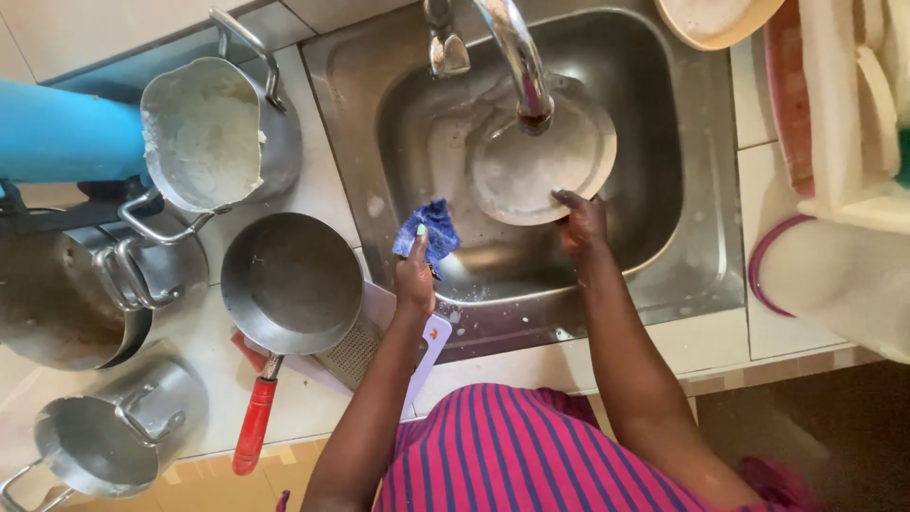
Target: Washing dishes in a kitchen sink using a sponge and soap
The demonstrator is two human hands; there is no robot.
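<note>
Steel everywhere on the left counter: a small pot [114,431] at the bottom corner, a bigger one [66,294] above it, then a handled pot [213,133] caked with whitish residue, and a frying pan with a red handle [289,284] sitting just beside the sink [701,190]. A grater [353,353] pokes out from under the pan.

Moving right, the left hand [415,275] is closed around a blue scrub cloth [428,228], held up over the sink's near-left edge, apart from the plate. Then the plate [540,156] itself, pale and soapy-looking, tilted up inside the basin right under the tap [517,57]. The right hand [580,223] pinches its lower rim, fingers curled over the edge, thumb side hidden so I can't tell how tight the hold is.

If you ask me, the way to do this well is keep the plate tipped so water runs off it, hold only the rim so the face stays open, and bring the cloth flat across in circles. Wet rims are slippy, so a firm pinch matters.

Far right, a drying rack [844,104] and a white lidded container [834,284].
</note>
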